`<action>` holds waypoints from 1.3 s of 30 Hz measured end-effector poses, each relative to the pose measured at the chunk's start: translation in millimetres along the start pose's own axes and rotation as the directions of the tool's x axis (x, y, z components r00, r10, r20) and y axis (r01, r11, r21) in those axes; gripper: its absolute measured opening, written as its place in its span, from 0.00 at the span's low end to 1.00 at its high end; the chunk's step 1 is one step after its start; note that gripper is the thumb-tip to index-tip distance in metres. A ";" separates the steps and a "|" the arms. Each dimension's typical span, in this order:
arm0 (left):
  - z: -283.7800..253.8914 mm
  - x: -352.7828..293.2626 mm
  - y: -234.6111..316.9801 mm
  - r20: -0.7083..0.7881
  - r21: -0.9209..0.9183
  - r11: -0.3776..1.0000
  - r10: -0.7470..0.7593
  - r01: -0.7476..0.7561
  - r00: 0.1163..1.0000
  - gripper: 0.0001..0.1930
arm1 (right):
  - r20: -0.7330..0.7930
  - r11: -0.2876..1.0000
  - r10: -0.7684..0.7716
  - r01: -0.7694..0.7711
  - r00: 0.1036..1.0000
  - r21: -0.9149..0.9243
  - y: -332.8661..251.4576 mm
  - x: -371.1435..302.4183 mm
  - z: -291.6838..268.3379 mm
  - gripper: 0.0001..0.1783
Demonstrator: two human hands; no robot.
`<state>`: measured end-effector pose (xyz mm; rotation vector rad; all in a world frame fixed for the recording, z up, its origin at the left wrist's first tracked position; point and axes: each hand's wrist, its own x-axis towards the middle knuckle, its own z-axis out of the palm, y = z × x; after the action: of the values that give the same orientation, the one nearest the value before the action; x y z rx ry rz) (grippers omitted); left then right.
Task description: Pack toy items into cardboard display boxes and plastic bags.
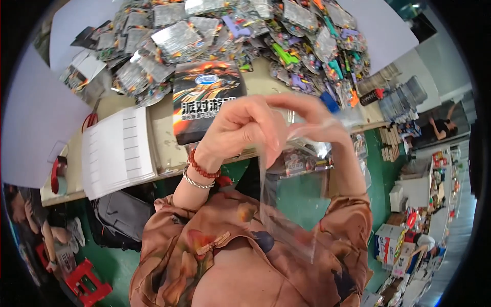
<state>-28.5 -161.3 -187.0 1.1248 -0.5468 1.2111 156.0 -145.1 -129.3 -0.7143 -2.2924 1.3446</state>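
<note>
A clear plastic bag [291,210] hangs in front of my chest, see-through and smeared by motion. My left hand [245,128], with a red bead bracelet and a silver bangle on its wrist, pinches the bag's upper part. Beside it my right hand [319,125] is curled, its fingers closed on the bag's other side and partly blurred. Just beyond my left hand a black and orange printed box [207,97] lies on the table [169,110]. Under the right forearm, seen through the film, are more dark printed packs [302,159].
A heap of packaged toys [204,38] covers the table's far side. Left of the box lie a stack of white sheets [120,148], red-handled scissors [91,118] and a tape dispenser [58,174]. A dark bottle [371,96] stands right. Below are a backpack [123,217] and red stool [88,283].
</note>
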 end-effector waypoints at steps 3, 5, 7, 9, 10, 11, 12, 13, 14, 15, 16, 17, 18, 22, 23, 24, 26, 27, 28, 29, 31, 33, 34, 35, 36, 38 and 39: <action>12.2 5.2 20.8 -0.079 0.031 0.998 0.051 -0.048 0.996 0.08 | 0.179 0.886 -0.045 -0.044 0.983 0.461 22.7 21.0 35.9 0.16; 8.8 4.0 34.0 -0.027 0.016 0.999 0.049 -0.049 0.998 0.07 | 0.170 0.865 0.010 -0.094 0.985 0.493 17.2 30.7 51.7 0.13; 11.3 2.9 40.3 0.029 -0.068 0.993 0.102 -0.100 0.994 0.08 | 0.083 0.844 0.043 -0.081 0.996 0.530 6.4 34.3 66.1 0.09; 18.2 5.8 40.2 -0.134 0.017 0.989 0.145 -0.144 0.980 0.05 | 0.002 0.902 0.081 -0.074 0.997 0.426 -0.7 27.3 72.3 0.08; 22.1 7.7 40.2 -0.291 0.113 0.979 0.197 -0.171 0.936 0.12 | -0.079 0.945 0.105 -0.075 0.991 0.319 -3.1 23.2 75.2 0.08; 23.4 8.5 40.9 -0.434 0.205 0.962 0.255 -0.181 0.864 0.21 | -0.315 0.968 0.090 -0.009 0.945 0.249 -2.8 18.0 79.5 0.06; -2.3 2.5 47.0 -0.370 0.288 0.951 0.217 -0.111 0.903 0.30 | -0.541 0.979 0.070 0.048 0.838 0.200 -6.1 14.9 78.5 0.05; -8.2 -3.6 46.4 -0.484 0.393 0.917 0.273 -0.072 0.831 0.29 | -0.736 0.987 0.039 0.089 0.676 0.135 -11.9 10.6 74.2 0.04; -10.9 -8.1 45.2 -0.578 0.489 0.872 0.338 -0.017 0.742 0.28 | -0.829 0.990 -0.036 0.133 0.559 0.046 -18.4 9.3 63.6 0.03; -10.1 -17.7 42.5 -0.617 0.446 0.895 0.328 -0.026 0.715 0.29 | -0.895 0.980 -0.054 0.194 0.443 0.037 -17.9 7.4 52.7 0.05; 1.6 -21.3 35.8 -0.631 0.377 0.925 0.292 -0.045 0.719 0.30 | -0.919 0.979 -0.093 0.204 0.384 -0.014 -21.5 5.2 43.2 0.06; 15.7 -25.9 26.8 -0.642 0.310 0.949 0.258 -0.064 0.722 0.30 | -0.936 0.975 -0.132 0.212 0.327 -0.064 -24.2 5.9 36.9 0.07; 22.0 -29.9 16.7 -0.558 0.382 0.924 0.233 -0.003 0.797 0.33 | -0.942 0.963 -0.151 0.258 0.301 -0.073 -22.8 9.1 32.6 0.08; 52.9 -26.7 9.6 -0.593 0.586 0.740 0.115 0.329 0.797 0.46 | -0.940 0.974 -0.226 0.086 0.257 -0.211 -8.5 21.1 46.6 0.13; 52.4 -24.0 9.5 -0.664 0.548 0.740 0.102 0.389 0.741 0.53 | -0.943 0.977 -0.213 0.047 0.257 -0.208 -8.1 26.2 58.0 0.14; 52.7 -21.9 9.9 -0.711 0.506 0.788 0.149 0.352 0.688 0.46 | -0.948 0.986 -0.168 0.065 0.272 -0.156 -9.7 28.6 70.1 0.15; 44.1 -29.0 22.9 -0.770 0.373 0.882 0.121 0.288 0.626 0.38 | -0.940 0.986 -0.144 0.121 0.308 -0.112 -12.4 29.6 88.4 0.15; 40.9 -35.8 31.7 -0.766 0.400 0.870 0.145 0.288 0.626 0.28 | -0.909 0.991 -0.122 0.102 0.399 -0.088 -19.6 25.9 96.0 0.15; 47.9 -41.8 49.2 -0.785 0.366 0.855 0.072 0.368 0.615 0.24 | -0.858 0.999 -0.038 0.034 0.511 -0.024 -25.3 19.1 101.0 0.16; 59.7 -47.7 67.2 -0.802 0.332 0.832 0.000 0.445 0.598 0.21 | -0.790 0.999 0.048 -0.041 0.611 0.029 -31.5 13.0 103.1 0.16; 75.2 -68.9 87.6 -0.867 0.263 0.821 -0.030 0.508 0.498 0.15 | -0.600 0.928 0.233 0.009 0.765 0.372 -39.0 9.2 107.9 0.14; 82.6 -90.1 98.7 -0.886 0.217 0.800 -0.078 0.559 0.457 0.12 | -0.520 0.858 0.319 -0.007 0.793 0.514 -33.8 15.2 112.1 0.12; 80.1 -102.4 101.7 -0.894 0.191 0.812 -0.088 0.551 0.440 0.10 | -0.511 0.853 0.322 -0.010 0.797 0.521 -30.4 22.1 112.2 0.12; 74.7 -112.9 104.0 -0.900 0.162 0.823 -0.102 0.544 0.423 0.09 | -0.475 0.841 0.316 -0.011 0.821 0.541 -25.7 29.5 109.9 0.11; 70.4 -119.2 108.0 -0.892 0.172 0.826 -0.101 0.537 0.441 0.08 | -0.438 0.829 0.309 -0.013 0.844 0.559 -21.1 35.9 107.2 0.11; 67.9 -119.9 119.1 -0.913 0.112 0.826 -0.134 0.552 0.386 0.07 | -0.326 0.806 0.351 -0.106 0.878 0.583 -14.4 44.6 98.5 0.10; 71.6 -115.7 125.1 -0.914 0.063 0.818 -0.183 0.572 0.362 0.07 | -0.268 0.806 0.363 -0.156 0.893 0.570 -11.1 47.2 94.8 0.10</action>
<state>-165.4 -283.7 -207.6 0.6802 0.7984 1.2946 62.8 -186.2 -160.2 -1.0067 -1.4530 1.7056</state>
